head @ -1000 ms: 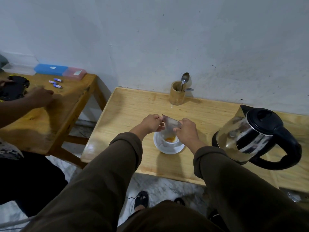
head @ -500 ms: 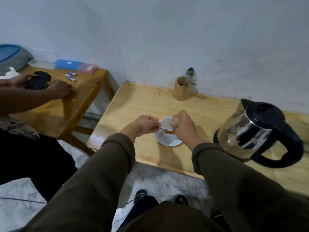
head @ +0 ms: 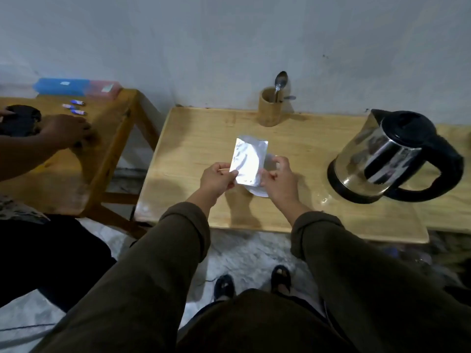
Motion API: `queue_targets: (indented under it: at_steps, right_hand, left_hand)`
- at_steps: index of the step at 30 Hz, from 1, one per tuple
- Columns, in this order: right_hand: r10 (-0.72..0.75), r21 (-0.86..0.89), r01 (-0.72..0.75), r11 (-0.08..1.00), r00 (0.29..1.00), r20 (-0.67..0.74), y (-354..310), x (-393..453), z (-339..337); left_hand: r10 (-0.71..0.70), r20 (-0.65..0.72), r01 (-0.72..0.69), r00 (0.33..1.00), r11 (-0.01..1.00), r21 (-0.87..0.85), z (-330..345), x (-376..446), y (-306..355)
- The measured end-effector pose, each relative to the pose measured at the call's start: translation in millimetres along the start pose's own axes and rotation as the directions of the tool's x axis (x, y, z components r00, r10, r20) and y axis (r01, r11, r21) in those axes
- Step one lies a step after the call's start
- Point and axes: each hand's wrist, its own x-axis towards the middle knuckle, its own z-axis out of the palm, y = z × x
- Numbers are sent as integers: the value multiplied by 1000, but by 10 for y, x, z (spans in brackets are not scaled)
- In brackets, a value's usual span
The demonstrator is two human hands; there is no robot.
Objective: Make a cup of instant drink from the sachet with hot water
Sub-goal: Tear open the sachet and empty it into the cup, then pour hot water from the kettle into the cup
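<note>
A silver foil sachet point(head: 248, 161) stands upright between my two hands above the wooden table point(head: 204, 138). My left hand point(head: 218, 178) pinches its lower left corner. My right hand point(head: 279, 180) pinches its lower right corner. The sachet hides most of the white cup and saucer point(head: 257, 192); only a sliver of the saucer's rim shows below it. A steel electric kettle point(head: 387, 156) with a black lid and handle stands to the right on the table. A spoon point(head: 279, 84) sits in a wooden holder point(head: 270, 107) at the back by the wall.
Another person's hand point(head: 65, 129) rests on a second wooden table point(head: 107, 128) at the left, beside a black object point(head: 19, 119), small batteries point(head: 75, 108) and a blue and pink box point(head: 76, 86). My feet point(head: 252, 281) stand on the marble floor below.
The sachet was tipped low over the cup a second ago, with orange powder visible in the cup. Now both hands hold it raised and upright, covering the cup.
</note>
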Motion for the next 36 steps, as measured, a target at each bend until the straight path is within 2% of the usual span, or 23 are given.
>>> queue_targets:
  at_steps: [2, 6, 11, 15, 21, 24, 30, 36]
  right_hand:
    - [-3, -70, 5, 998, 1000, 23, -48, -74, 162]
    - [-9, -171, 19, 985, 998, 60, -114, -134, 505]
    - [74, -397, 15, 918, 976, 207, -147, -122, 837]
    - [145, -541, 56, 839, 935, 323, -163, -114, 946]
    - [192, -594, 86, 800, 900, 390, -177, -127, 903]
    - [169, -544, 74, 836, 909, 382, -211, -158, 820]
    - [26, -334, 71, 940, 960, 277, -211, -213, 454]
    - [-141, -360, 187, 914, 978, 151, -32, -270, -331]
  left_hand:
    - [22, -45, -21, 999, 999, 33, -127, 28, -76]
    - [89, -97, -62, 991, 966, 249, -402, 68, -227]
    - [110, -26, -82, 994, 857, 509, -599, 107, -393]
    - [49, 31, -57, 998, 756, 652, -631, 176, -466]
    - [45, 35, -56, 998, 699, 713, -586, 193, -449]
    - [43, 11, -38, 999, 702, 711, -534, 142, -431]
    - [112, -48, -54, 993, 758, 650, -182, -140, -410]
    - [140, -19, -101, 990, 800, 592, 515, -523, -460]
